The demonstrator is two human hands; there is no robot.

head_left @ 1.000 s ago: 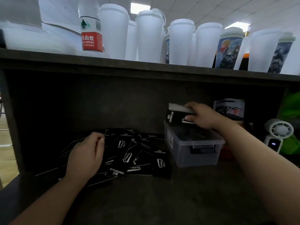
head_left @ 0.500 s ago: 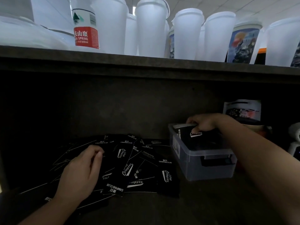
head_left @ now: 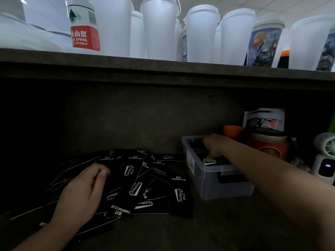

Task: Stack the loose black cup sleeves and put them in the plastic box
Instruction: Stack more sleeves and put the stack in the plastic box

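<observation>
Several loose black cup sleeves [head_left: 134, 187] with white "Camping Club" print lie scattered on the dark lower counter, left of centre. My left hand [head_left: 83, 192] rests on the left part of this pile, fingers loosely bent, gripping nothing that I can see. A clear plastic box [head_left: 223, 189] stands to the right of the pile. My right hand [head_left: 214, 146] reaches into the box, its fingers bent down over a stack of black sleeves [head_left: 211, 161] that lies inside. The far part of that stack is hidden under the hand.
A shelf edge [head_left: 163, 69] runs overhead, carrying white cups [head_left: 201, 33] and a water bottle [head_left: 84, 24]. Right of the box stand a red tub [head_left: 268, 147], an orange bowl [head_left: 233, 130] and a small white fan [head_left: 325, 156].
My right hand has carried the stack of sleeves from above the box rim down into the box. My left hand has stayed on the loose pile. The camera has moved closer.
</observation>
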